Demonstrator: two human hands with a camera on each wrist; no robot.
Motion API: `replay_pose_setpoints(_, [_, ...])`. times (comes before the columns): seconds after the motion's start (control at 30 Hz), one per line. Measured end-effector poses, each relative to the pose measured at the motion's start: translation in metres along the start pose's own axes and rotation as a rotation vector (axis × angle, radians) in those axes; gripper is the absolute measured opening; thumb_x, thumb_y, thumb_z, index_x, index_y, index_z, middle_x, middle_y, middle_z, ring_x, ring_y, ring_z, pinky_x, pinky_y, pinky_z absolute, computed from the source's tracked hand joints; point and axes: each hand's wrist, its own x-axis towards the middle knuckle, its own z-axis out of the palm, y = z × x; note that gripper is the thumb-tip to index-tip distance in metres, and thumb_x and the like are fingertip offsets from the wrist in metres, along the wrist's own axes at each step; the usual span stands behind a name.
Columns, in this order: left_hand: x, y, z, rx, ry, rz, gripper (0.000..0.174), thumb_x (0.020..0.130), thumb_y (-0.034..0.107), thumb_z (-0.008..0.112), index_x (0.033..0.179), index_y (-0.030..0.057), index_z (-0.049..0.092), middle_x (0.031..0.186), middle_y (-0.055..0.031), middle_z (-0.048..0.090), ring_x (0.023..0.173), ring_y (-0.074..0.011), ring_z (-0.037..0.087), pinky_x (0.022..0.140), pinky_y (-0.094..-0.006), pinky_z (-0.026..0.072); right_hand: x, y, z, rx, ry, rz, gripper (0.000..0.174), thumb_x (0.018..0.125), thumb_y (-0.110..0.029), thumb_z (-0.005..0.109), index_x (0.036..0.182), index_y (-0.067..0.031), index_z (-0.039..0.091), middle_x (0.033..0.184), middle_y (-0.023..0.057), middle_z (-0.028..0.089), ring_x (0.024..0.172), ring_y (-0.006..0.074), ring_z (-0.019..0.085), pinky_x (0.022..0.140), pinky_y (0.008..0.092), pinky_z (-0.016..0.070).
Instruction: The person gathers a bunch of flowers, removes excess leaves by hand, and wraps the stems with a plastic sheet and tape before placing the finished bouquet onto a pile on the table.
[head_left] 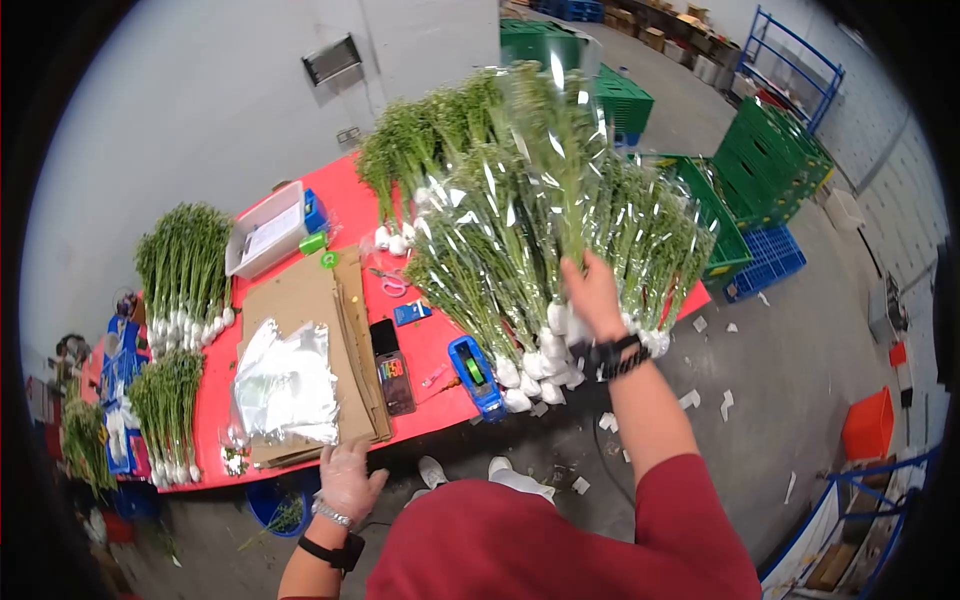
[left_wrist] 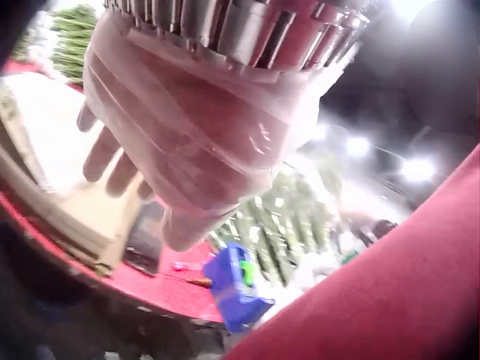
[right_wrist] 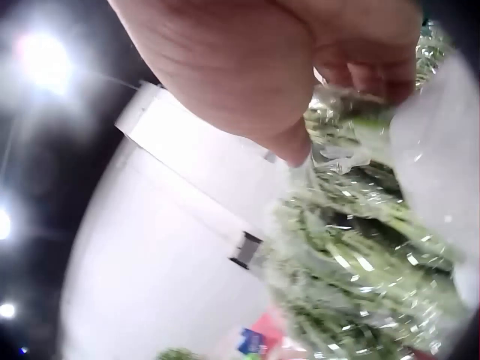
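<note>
My right hand (head_left: 595,297) grips a bunch of green-stemmed flowers (head_left: 562,165) in a clear plastic sleeve, its fingers curled round the stems. The bunch is upright over a row of other sleeved bunches (head_left: 500,225) whose stem ends are wrapped in white. In the right wrist view, shiny sleeved greenery (right_wrist: 360,262) fills the area below that hand. My left hand (head_left: 348,482), in a thin clear glove, holds nothing and has its fingers spread at the table's front edge. Beside it, a pile of clear plastic sleeves (head_left: 290,385) lies on flat cardboard (head_left: 262,305).
A blue tape dispenser (head_left: 476,378), a phone (head_left: 384,338), pink scissors (head_left: 393,284) and a white bin (head_left: 268,232) are on the red table (head_left: 440,410). Unsleeved bunches (head_left: 185,270) stand at the left. Green crates (head_left: 770,160) are beyond the right end; a blue bucket (head_left: 278,505) sits below.
</note>
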Motion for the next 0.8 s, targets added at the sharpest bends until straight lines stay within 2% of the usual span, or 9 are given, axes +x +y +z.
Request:
replay_pose_setpoints(0.07, [-0.037,-0.051,0.033,-0.051,-0.173,-0.236,0.058,0.083,0.036,0.075,0.129,0.0045,0.063,0.125,-0.0198,0.067,0.120,-0.0357,0.062,0.108,-0.0473,0.0431,0.042,0.019,0.016,-0.498,0.192,-0.048,0.056,0.095,-0.028,0.067,0.143,-0.0025,0.053,0.128,0.0232,0.065,0.114,0.0336,0.066,0.097,0.0430,0.0528])
replay_pose_setpoints(0.2, [-0.145,-0.137,0.138,-0.513,-0.141,-0.708,0.061,0.086,0.032,0.077,0.133,-0.0028,0.061,0.130,-0.0246,0.067,0.123,-0.0363,0.064,0.103,-0.0409,0.0518,0.044,0.054,0.047,-0.768,0.077,0.134,0.062,0.094,-0.034,0.062,0.151,-0.0163,0.049,0.152,0.0200,0.050,0.130,0.0418,0.056,0.109,0.0520,0.0457])
replay_pose_setpoints(0.3, [-0.235,-0.176,0.212,-0.546,-0.222,-1.013,0.063,0.089,0.043,0.071,0.130,-0.0056,0.063,0.129,-0.0247,0.068,0.125,-0.0350,0.064,0.104,-0.0407,0.0507,0.067,0.133,0.061,-0.822,0.127,0.049,0.061,0.096,-0.037,0.061,0.145,-0.0030,0.052,0.149,0.0226,0.052,0.138,0.0404,0.048,0.115,0.0514,0.0379])
replay_pose_setpoints(0.37, [-0.308,-0.213,0.284,-0.212,-0.708,-0.569,0.065,0.094,0.055,0.060,0.128,0.0000,0.068,0.126,-0.0203,0.071,0.127,-0.0310,0.064,0.105,-0.0409,0.0493,0.055,0.135,0.053,-0.768,0.098,-0.065,0.065,0.095,-0.035,0.066,0.147,0.0003,0.049,0.153,0.0239,0.047,0.142,0.0431,0.040,0.120,0.0522,0.0301])
replay_pose_setpoints(0.4, [-0.344,-0.220,0.316,-0.392,-0.737,-0.840,0.062,0.096,0.057,0.054,0.124,0.0046,0.072,0.124,-0.0169,0.072,0.126,-0.0292,0.064,0.105,-0.0420,0.0493,0.067,0.179,0.048,-0.898,0.076,-0.278,0.064,0.098,-0.033,0.065,0.149,0.0022,0.047,0.153,0.0263,0.045,0.141,0.0438,0.040,0.121,0.0529,0.0275])
replay_pose_setpoints(0.43, [-0.377,-0.228,0.344,-0.538,-0.715,-1.125,0.060,0.098,0.059,0.047,0.120,0.0092,0.075,0.122,-0.0134,0.074,0.125,-0.0273,0.065,0.105,-0.0432,0.0493,0.034,0.126,0.050,-0.664,0.197,-0.295,0.061,0.099,-0.028,0.065,0.149,0.0031,0.047,0.151,0.0274,0.047,0.140,0.0445,0.040,0.121,0.0537,0.0266])
replay_pose_setpoints(0.6, [-0.415,-0.248,0.299,-0.558,-0.673,-1.320,0.046,0.094,0.045,0.056,0.110,0.0067,0.076,0.109,-0.0167,0.074,0.110,-0.0321,0.068,0.094,-0.0440,0.0532,-0.113,0.035,0.103,-0.536,0.113,-0.426,0.045,0.104,-0.020,0.059,0.141,0.0042,0.053,0.150,0.0266,0.045,0.141,0.0420,0.041,0.119,0.0502,0.0294])
replay_pose_setpoints(0.73, [-0.392,-0.378,0.277,-0.243,-0.606,-1.143,0.035,0.090,0.034,0.062,0.102,0.0046,0.077,0.099,-0.0194,0.075,0.098,-0.0359,0.071,0.085,-0.0447,0.0563,-0.210,0.000,0.184,-0.330,-0.172,-0.292,0.031,0.100,-0.010,0.060,0.128,0.0052,0.058,0.144,0.0245,0.050,0.137,0.0399,0.046,0.117,0.0458,0.0332])
replay_pose_setpoints(0.8, [-0.365,-0.475,0.265,-0.035,-0.504,-1.040,0.029,0.088,0.028,0.066,0.098,0.0036,0.077,0.094,-0.0207,0.075,0.092,-0.0377,0.072,0.080,-0.0450,0.0579,-0.237,-0.011,0.227,-0.294,-0.266,-0.298,0.029,0.099,-0.010,0.062,0.124,0.0057,0.061,0.131,0.0222,0.062,0.124,0.0343,0.060,0.107,0.0429,0.0444])
